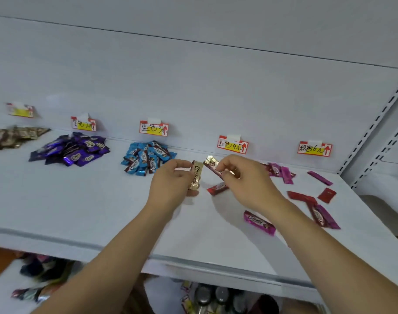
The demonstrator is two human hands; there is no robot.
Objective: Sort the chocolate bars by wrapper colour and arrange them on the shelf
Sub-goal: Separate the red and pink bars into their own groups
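Observation:
My left hand (170,184) grips a gold-wrapped chocolate bar (196,175) upright over the middle of the white shelf (80,200). Beside it, my right hand (245,180) pinches a second bar (212,165) with a gold end and dark red body, tilted. A red bar (217,188) lies just below them. Sorted piles sit at the back: gold-brown (14,135), purple (73,149) and blue (147,159). Pink bars (280,171) and red bars (302,197) lie scattered on the right, with one pink bar (259,222) near my right forearm.
Price tags are stuck to the back wall above each pile, among them a blue tag (153,128), a red tag (232,145) and a pink tag (314,148). A slotted upright (375,125) bounds the shelf on the right. Lower shelves hold mixed goods (41,273).

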